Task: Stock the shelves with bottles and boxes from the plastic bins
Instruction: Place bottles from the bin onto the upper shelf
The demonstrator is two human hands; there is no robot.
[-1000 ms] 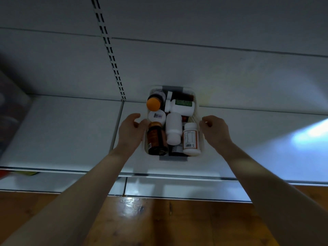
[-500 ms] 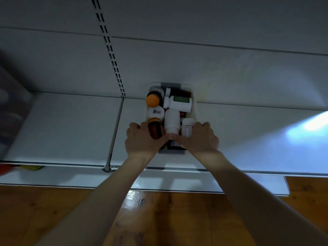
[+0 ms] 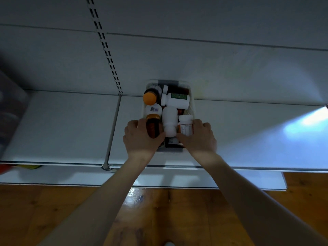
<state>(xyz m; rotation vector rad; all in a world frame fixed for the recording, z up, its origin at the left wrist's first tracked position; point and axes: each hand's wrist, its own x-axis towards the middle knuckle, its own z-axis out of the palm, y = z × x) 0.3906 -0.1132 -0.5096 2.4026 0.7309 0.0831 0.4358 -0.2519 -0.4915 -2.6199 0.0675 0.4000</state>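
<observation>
A small white plastic bin (image 3: 191,105) full of several bottles stands on the white shelf (image 3: 62,125), against the back panel. My left hand (image 3: 140,139) grips a dark amber bottle with an orange cap (image 3: 152,126) at the bin's front left. My right hand (image 3: 198,139) grips a white bottle with an orange label (image 3: 186,126) at the front right. A plain white bottle (image 3: 170,121) lies between them. Behind it lie an orange-capped bottle (image 3: 150,97) and a white bottle with a green label (image 3: 176,100).
A slotted upright (image 3: 106,50) runs up the back panel left of the bin. A lower shelf edge (image 3: 159,181) sticks out below, with wooden floor (image 3: 168,210) under it. Blurred dark goods (image 3: 8,110) stand at the far left. A bright light patch (image 3: 305,125) falls on the right.
Both hands moved from the bin's sides inward onto the front bottles; now each hand holds one bottle.
</observation>
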